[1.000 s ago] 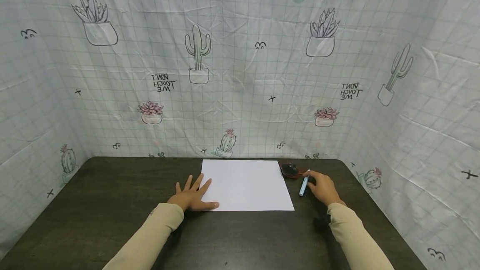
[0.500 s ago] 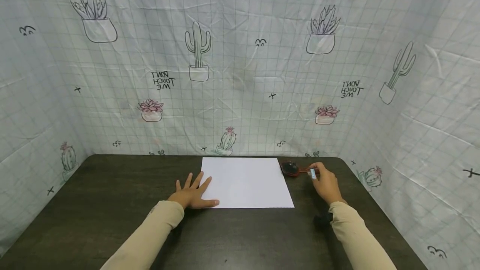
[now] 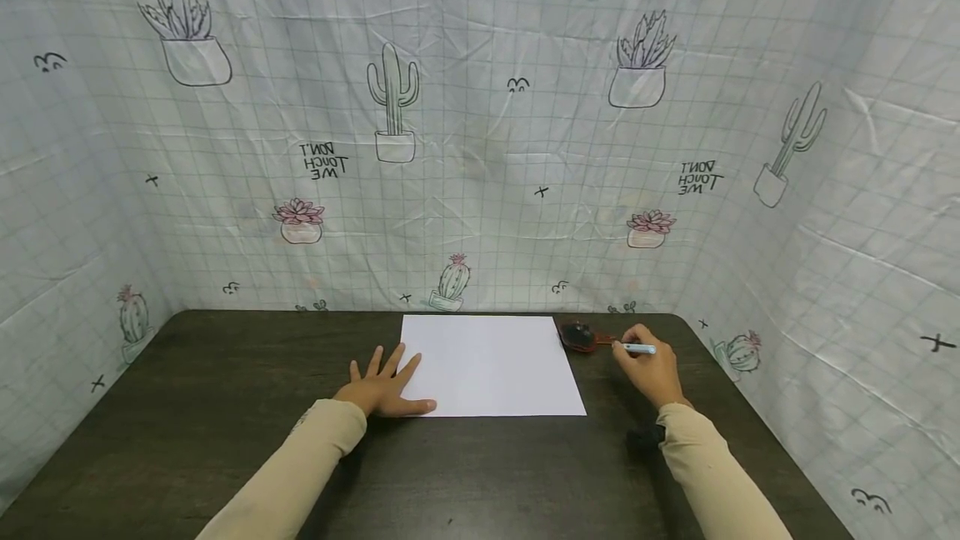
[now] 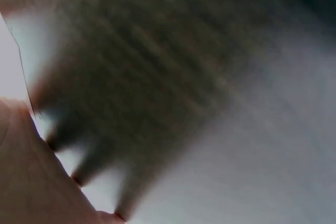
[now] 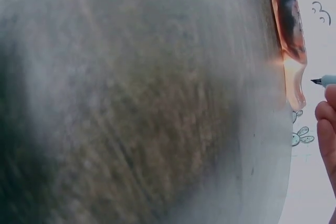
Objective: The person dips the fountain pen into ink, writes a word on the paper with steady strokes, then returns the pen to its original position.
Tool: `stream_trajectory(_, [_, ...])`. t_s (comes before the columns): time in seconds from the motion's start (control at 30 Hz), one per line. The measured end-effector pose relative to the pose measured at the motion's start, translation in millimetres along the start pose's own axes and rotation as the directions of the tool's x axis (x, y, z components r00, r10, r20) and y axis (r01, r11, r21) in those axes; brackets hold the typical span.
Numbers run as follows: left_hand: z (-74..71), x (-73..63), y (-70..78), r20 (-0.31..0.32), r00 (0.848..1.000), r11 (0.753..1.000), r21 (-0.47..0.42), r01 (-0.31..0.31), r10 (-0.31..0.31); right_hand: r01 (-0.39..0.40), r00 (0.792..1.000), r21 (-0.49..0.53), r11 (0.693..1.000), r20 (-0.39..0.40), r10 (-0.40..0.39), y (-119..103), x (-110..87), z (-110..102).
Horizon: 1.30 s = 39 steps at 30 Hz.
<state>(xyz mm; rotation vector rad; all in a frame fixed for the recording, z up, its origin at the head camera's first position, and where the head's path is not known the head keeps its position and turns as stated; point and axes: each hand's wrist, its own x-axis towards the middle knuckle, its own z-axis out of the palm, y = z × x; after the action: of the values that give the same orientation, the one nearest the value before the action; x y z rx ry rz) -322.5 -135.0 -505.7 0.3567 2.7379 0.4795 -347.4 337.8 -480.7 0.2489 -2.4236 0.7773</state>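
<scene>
A white sheet of paper [image 3: 491, 369] lies flat on the dark table. My left hand [image 3: 381, 390] rests on its left edge with fingers spread and thumb along the near-left corner. To the right of the sheet, my right hand [image 3: 651, 367] pinches a light blue marker [image 3: 639, 349] between thumb and fingers. The marker's dark tip [image 5: 316, 82] shows uncovered in the right wrist view and points left in the head view. Part of the left hand [image 4: 42, 177] fills the lower left corner of the left wrist view.
Beside the paper's far right corner lies a reddish-brown hairbrush-like thing [image 3: 579, 337] with a dark oval head; its handle reaches toward my right hand. A printed cloth [image 3: 480, 148] with cactus drawings hangs behind the table [image 3: 480, 482] and along both sides.
My right hand has gripped the marker and turned it from slanting along the table to lying sideways, tip left. The left hand and the paper have stayed in place.
</scene>
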Motion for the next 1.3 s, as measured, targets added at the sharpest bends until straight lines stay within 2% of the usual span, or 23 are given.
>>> stream_trajectory(0.33, [1.0,1.6,-0.5,-0.002,1.000,1.000,0.002,0.001,-0.001,0.056,0.998,0.031,0.998,-0.026,-0.055,3.7,0.0,1.7])
stream_trajectory(0.47, [0.4,0.4,0.9,0.000,1.000,1.000,0.002,0.003,-0.003,0.025,0.999,0.023,0.999,-0.027,-0.025,1.1,-0.2,0.9])
stream_trajectory(0.7, [-4.9,-5.6,6.9,0.002,1.000,1.000,-0.009,0.000,0.000,-0.075,0.997,0.037,0.996,0.005,0.075,-4.6,0.7,-0.4])
stream_trajectory(0.8, [-6.9,-7.6,8.7,0.006,1.000,1.000,-0.014,0.001,-0.001,-0.081,0.997,0.039,0.996,0.003,0.081,-5.4,1.5,-0.7])
stream_trajectory(0.93, [-7.7,-8.1,9.0,0.009,1.000,1.000,-0.013,0.003,-0.003,-0.061,0.998,0.039,0.997,-0.010,0.062,-5.7,2.0,-1.2])
stream_trajectory(1.2, [-5.1,-5.8,4.9,0.010,1.000,1.000,-0.019,-0.003,0.004,0.034,0.999,0.076,0.996,-0.030,-0.032,-1.2,1.0,0.5])
stream_trajectory(1.3, [-4.7,-6.6,3.9,0.013,1.000,0.999,-0.033,-0.011,0.011,0.036,0.999,0.094,0.995,-0.029,-0.033,-0.4,-0.1,1.2])
